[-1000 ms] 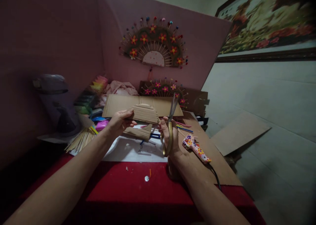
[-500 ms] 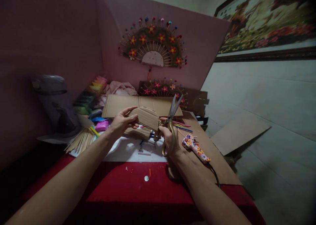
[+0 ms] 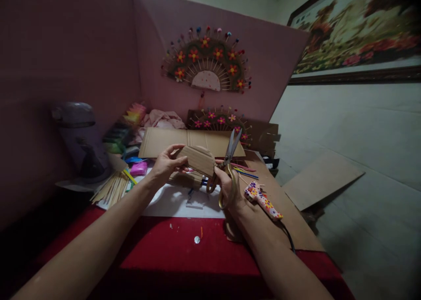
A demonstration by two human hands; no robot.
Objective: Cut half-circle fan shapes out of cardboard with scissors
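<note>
My left hand (image 3: pixel 169 162) pinches the left end of a small cardboard piece (image 3: pixel 199 159) with a rounded top edge. At the piece's right end is my right hand (image 3: pixel 226 181), closed around a pair of scissors (image 3: pixel 233 146) with gold-coloured handles. Their blades point up and stand slightly apart, away from the cardboard. Fingers of the right hand also seem to touch the cardboard's lower right corner. Below both hands lie more cardboard and a white sheet (image 3: pixel 158 203), partly hidden by the hands.
A flower-patterned glue gun (image 3: pixel 263 201) with a cord lies on cardboard at the right. Wooden sticks (image 3: pixel 113 188), a purple bottle (image 3: pixel 80 142) and pink packet (image 3: pixel 138 168) are at the left. A large cardboard sheet (image 3: pixel 161 142) and a decorated fan (image 3: pixel 207 61) stand behind.
The cardboard piece's right end has come clear of the fingertips a little, showing its corner. Both hands stay nearly in place; the whole view has shifted slightly.
</note>
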